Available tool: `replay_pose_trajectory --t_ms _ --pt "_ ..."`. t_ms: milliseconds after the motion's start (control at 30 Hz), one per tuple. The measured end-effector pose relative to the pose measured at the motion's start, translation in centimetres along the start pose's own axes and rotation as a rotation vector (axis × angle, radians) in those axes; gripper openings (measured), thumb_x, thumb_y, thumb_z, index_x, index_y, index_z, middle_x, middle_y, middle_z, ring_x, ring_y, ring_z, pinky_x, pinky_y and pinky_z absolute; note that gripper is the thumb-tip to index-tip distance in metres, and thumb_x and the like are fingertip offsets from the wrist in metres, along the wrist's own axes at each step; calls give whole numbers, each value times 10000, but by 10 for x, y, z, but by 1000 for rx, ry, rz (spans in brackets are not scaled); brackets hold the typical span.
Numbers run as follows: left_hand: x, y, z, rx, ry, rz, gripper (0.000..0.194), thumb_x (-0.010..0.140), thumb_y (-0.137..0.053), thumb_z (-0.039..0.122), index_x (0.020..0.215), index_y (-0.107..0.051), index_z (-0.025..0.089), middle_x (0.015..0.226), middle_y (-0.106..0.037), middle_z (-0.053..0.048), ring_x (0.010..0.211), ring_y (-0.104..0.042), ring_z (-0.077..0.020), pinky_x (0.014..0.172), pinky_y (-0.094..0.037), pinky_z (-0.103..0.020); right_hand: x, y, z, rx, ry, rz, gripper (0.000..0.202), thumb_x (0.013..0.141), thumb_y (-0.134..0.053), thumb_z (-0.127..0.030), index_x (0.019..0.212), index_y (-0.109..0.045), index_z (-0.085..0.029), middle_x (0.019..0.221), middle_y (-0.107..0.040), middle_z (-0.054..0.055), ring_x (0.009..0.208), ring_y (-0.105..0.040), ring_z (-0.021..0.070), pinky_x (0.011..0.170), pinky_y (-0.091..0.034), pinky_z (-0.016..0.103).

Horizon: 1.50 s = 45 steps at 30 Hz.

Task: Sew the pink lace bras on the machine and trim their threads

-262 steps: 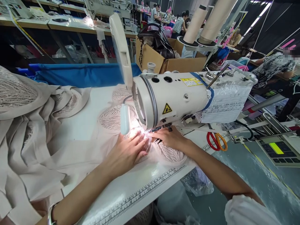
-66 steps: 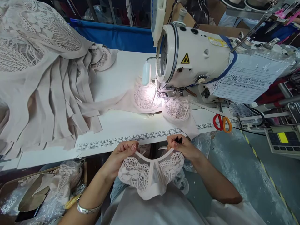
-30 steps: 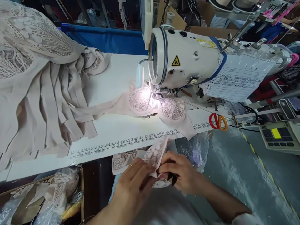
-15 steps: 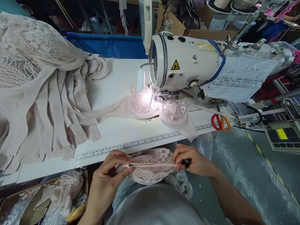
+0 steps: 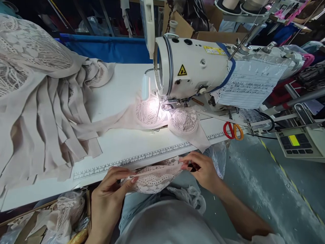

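Observation:
Between my hands, over my lap at the table's front edge, a pale pink lace bra piece (image 5: 157, 179) is stretched sideways. My left hand (image 5: 111, 189) pinches its left end between thumb and fingers. At the right end, the fingertips of my right hand (image 5: 201, 169) are closed on the fabric; a small dark object, perhaps a thread snipper, shows in that palm. Beyond them, a pink bra (image 5: 184, 122) lies under the lit needle area of the white sewing machine (image 5: 190, 67), one wing hanging over the table edge.
A large pile of pink bras (image 5: 50, 118) covers the table's left side. A ruler strip (image 5: 132, 159) runs along the front edge. Scissors (image 5: 233, 131) with red and orange handles are at right, near a control panel (image 5: 294, 140). Lower left is a box of scraps (image 5: 63, 213).
The view has shifted, so the table and machine appear further left. My right hand has risen slightly and the lace piece now tilts up to the right. Both hands keep their hold.

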<state>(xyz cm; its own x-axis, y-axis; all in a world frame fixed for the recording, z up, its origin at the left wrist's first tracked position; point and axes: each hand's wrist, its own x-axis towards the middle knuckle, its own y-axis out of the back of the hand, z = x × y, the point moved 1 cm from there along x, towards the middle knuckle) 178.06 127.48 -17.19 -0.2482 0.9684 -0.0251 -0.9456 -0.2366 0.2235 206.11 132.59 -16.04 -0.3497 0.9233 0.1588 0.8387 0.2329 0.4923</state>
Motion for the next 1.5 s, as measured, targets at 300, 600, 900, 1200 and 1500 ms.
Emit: replay_pose_trajectory --t_ms 300,600,900,1200,1500 --pt "8 5 1 21 -67 -315 161 842 -750 367 985 -731 297 1166 -645 -54 1107 -590 -246 876 -516 -316 16 25 -29 266 -62 -236 102 843 -724 -205 747 -694 -189 717 -609 -1 563 -471 96 486 -349 221" --pt "-2 -59 39 62 -326 -543 191 940 -600 189 761 -657 216 871 -592 -41 810 -619 -172 687 -511 -259 12 -6 -43 54 69 -299 85 866 -705 -199 852 -621 -205 777 -626 0 710 -547 141 636 -420 249" --pt "12 -52 38 -22 -227 -504 231 899 -655 236 670 -657 207 796 -595 -43 734 -611 -169 627 -486 -248 5 4 -9 179 45 -292 226 838 -784 -357 887 -621 -208 862 -696 24 643 -568 116 538 -422 212" --pt "10 -54 36 -93 -72 -599 220 921 -626 252 709 -649 198 899 -719 -62 797 -657 -172 675 -479 -245 9 0 -14 404 -139 -174 130 895 -678 -246 807 -609 -180 873 -687 23 473 -519 59 422 -402 184" --pt "4 -58 36 -119 15 -608 276 942 -559 276 678 -547 194 858 -709 -56 761 -619 -161 636 -449 -229 7 -7 -18 366 -150 -57 177 866 -693 -214 835 -518 -211 755 -596 -27 545 -455 76 498 -372 198"
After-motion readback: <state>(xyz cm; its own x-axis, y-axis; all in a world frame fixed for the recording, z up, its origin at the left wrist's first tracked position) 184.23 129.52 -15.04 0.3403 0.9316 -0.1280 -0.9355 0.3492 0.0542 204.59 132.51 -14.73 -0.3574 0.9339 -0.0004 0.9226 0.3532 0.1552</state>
